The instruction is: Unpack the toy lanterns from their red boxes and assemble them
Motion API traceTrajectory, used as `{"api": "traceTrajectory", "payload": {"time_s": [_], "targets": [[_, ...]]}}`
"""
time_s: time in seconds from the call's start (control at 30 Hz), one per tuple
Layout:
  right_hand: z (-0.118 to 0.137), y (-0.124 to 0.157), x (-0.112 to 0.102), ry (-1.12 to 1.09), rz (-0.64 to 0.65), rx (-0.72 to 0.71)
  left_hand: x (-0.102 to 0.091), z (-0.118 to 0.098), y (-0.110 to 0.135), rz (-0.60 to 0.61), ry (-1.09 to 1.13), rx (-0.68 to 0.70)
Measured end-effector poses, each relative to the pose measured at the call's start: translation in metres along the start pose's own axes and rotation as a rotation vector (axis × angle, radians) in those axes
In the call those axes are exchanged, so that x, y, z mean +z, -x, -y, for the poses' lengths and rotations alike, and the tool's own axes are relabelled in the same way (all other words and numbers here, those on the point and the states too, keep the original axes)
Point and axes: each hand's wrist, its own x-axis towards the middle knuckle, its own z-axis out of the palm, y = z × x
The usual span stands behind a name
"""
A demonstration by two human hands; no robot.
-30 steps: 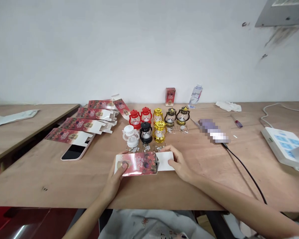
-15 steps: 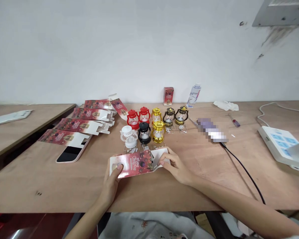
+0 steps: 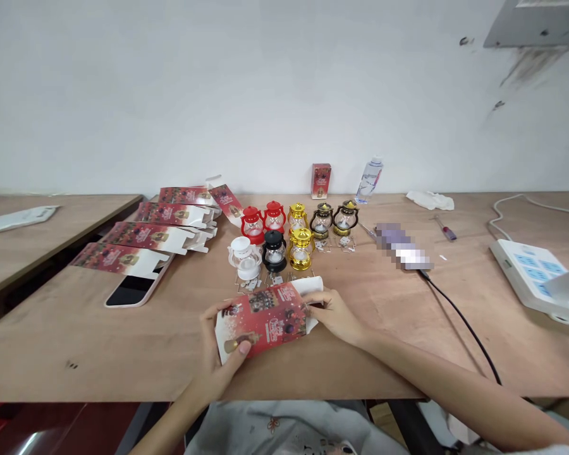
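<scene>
A red printed cardboard box (image 3: pixel 271 321) with Christmas lettering is held up over the front of the table. My left hand (image 3: pixel 218 366) grips its left end, thumb across the printed front and fingers behind. At the right end, white flaps stick out, and my right hand (image 3: pixel 337 318) has its fingers closed at that opening, the fingertips partly hidden. Just beyond the box stand small lanterns: a white one (image 3: pixel 245 259), a black one (image 3: pixel 275 251), a gold one (image 3: pixel 301 248), with red (image 3: pixel 253 225) and bronze (image 3: pixel 346 218) ones behind. Small metal pieces (image 3: pixel 275 280) lie before them.
Flattened red boxes (image 3: pixel 142 235) fan out at left over a phone (image 3: pixel 135 291). An upright red box (image 3: pixel 321 181) and a bottle (image 3: pixel 370 180) stand by the wall. At right are a blurred device (image 3: pixel 403 246) with a black cable, a screwdriver (image 3: pixel 448 232) and a power strip (image 3: pixel 535 278).
The box has turned so that two printed faces show, and its left end has come nearer to me. My right hand has stayed at the flap end, moving slightly right.
</scene>
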Motion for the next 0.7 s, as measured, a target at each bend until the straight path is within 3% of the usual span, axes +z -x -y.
{"api": "traceTrajectory", "payload": {"time_s": [0.13, 0.4, 0.53, 0.7], "targets": [[0.0, -0.002, -0.001, -0.058, 0.025, 0.058, -0.006, 0.009, 0.003, 0.058, -0.077, 0.166], [0.014, -0.005, -0.004, -0.195, 0.026, 0.221, -0.005, -0.003, 0.0, 0.105, -0.282, 0.436], [0.016, -0.003, -0.006, -0.303, -0.04, 0.281, -0.006, -0.002, -0.002, 0.07, -0.29, 0.429], [0.015, -0.004, -0.013, -0.479, -0.161, 0.235, -0.003, -0.004, -0.003, 0.039, -0.262, 0.421]]}}
